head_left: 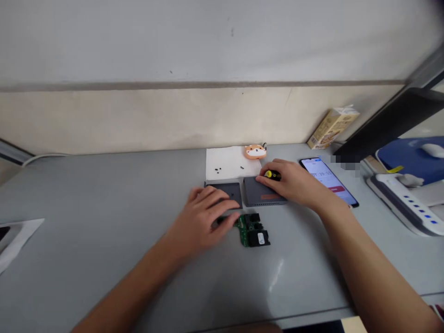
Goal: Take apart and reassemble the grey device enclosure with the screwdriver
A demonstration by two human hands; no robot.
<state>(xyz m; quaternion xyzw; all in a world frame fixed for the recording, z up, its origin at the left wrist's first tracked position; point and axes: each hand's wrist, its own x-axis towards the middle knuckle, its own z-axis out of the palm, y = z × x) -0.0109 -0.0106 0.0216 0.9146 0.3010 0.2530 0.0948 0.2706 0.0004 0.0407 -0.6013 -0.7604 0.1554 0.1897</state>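
Observation:
My right hand (286,180) is closed on a black and yellow tool handle (273,175), its fingertips at the top edge of a dark grey case (262,194). My left hand (208,217) has its fingers apart and holds nothing; it hovers over or touches a flat dark panel (234,189) left of the case. Partly beside that hand lies a green circuit board (244,233) with black parts and a white label. Behind the panel, several tiny dark screws (218,170) rest on a white sheet (225,159).
An orange animal-faced case (255,151) sits at the sheet's back right. To the right are a lit phone (329,180), a leaning carton (331,128), a black stand (385,125) and a white power strip (405,203). White paper (26,236) lies far left.

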